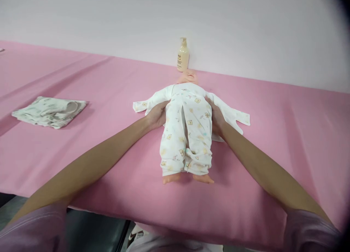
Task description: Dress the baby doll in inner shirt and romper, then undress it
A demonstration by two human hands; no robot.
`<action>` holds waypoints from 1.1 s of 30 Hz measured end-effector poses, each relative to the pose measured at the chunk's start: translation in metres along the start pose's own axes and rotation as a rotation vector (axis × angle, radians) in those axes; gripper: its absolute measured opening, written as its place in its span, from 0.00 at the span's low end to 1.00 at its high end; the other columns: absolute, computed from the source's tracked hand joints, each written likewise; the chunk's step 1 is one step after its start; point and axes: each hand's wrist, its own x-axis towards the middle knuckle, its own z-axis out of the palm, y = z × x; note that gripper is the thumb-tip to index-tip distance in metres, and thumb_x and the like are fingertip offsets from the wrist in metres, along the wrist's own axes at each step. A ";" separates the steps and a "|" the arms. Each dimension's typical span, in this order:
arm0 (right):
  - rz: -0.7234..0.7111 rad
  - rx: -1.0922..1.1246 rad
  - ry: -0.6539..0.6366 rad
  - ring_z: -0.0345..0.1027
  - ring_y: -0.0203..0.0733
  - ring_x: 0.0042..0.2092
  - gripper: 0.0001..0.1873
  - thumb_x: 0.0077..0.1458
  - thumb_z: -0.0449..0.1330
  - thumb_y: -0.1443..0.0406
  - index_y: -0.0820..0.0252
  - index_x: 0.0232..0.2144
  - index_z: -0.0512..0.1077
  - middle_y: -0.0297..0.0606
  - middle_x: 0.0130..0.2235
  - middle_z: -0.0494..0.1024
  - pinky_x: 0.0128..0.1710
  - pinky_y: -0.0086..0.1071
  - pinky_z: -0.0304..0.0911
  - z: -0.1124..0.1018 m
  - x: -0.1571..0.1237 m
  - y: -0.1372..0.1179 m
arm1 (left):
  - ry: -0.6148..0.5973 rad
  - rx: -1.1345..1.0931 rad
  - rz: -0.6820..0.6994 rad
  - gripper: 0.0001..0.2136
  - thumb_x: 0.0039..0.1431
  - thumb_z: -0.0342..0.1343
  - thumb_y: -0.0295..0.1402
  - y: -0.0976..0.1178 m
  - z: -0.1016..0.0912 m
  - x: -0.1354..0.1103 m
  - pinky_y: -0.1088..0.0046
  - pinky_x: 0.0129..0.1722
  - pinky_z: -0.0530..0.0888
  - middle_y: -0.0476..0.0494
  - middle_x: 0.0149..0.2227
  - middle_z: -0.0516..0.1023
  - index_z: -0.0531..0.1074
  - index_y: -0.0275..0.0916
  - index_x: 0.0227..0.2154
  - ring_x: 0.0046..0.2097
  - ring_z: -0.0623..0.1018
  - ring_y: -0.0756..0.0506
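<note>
A baby doll [190, 75] lies on its back on a pink cloth, its head away from me and its bare feet towards me. It wears white trousers [198, 126] printed with small bears, drawn up high over its middle, and a white long-sleeved top [222, 109] whose sleeves spread out to both sides. My left hand [158, 115] is closed round the left edge of the doll's waist. On the opposite side my right hand [217, 117] grips the waist too. The fingertips of both hands are hidden by the clothes and the doll's body.
Behind the doll's head a pump bottle [183, 57] of pale yellow liquid stands against the white wall [109, 22]. A folded printed cloth [50, 111] lies to the left on the pink table cover [115, 186]. Below the near edge there is a dark seat [94, 228].
</note>
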 end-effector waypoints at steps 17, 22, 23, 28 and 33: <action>-0.683 -0.851 0.087 0.69 0.56 0.53 0.31 0.65 0.70 0.32 0.49 0.37 0.73 0.42 0.46 0.77 0.66 0.56 0.68 -0.023 0.019 -0.019 | 0.096 1.279 0.585 0.22 0.76 0.60 0.59 0.035 -0.001 -0.007 0.40 0.73 0.70 0.34 0.56 0.82 0.74 0.44 0.40 0.64 0.76 0.29; -0.694 -0.763 -0.007 0.72 0.53 0.56 0.35 0.69 0.62 0.27 0.48 0.44 0.67 0.42 0.50 0.77 0.65 0.51 0.71 -0.023 0.047 -0.022 | -0.026 1.486 0.672 0.21 0.84 0.44 0.56 0.046 -0.009 0.016 0.38 0.74 0.66 0.32 0.67 0.78 0.70 0.45 0.46 0.67 0.75 0.30; -0.645 -0.732 0.004 0.72 0.51 0.52 0.35 0.68 0.62 0.27 0.48 0.44 0.66 0.39 0.46 0.76 0.60 0.48 0.73 -0.025 0.055 -0.023 | -0.007 1.483 0.635 0.20 0.84 0.44 0.55 0.048 -0.010 0.022 0.39 0.72 0.69 0.32 0.64 0.79 0.69 0.45 0.46 0.64 0.77 0.31; -0.496 -0.712 0.153 0.68 0.48 0.44 0.30 0.70 0.66 0.34 0.49 0.41 0.63 0.34 0.36 0.69 0.49 0.43 0.72 -0.032 0.092 -0.027 | 0.129 1.436 0.401 0.11 0.83 0.49 0.45 0.058 -0.002 0.038 0.45 0.59 0.75 0.37 0.48 0.82 0.66 0.46 0.45 0.49 0.79 0.34; -0.640 -0.957 0.199 0.69 0.54 0.52 0.21 0.70 0.69 0.49 0.51 0.34 0.67 0.42 0.43 0.75 0.61 0.51 0.70 -0.036 0.093 -0.028 | 0.100 1.461 0.359 0.10 0.81 0.52 0.42 0.060 -0.007 0.041 0.43 0.65 0.73 0.36 0.52 0.81 0.70 0.44 0.43 0.54 0.78 0.35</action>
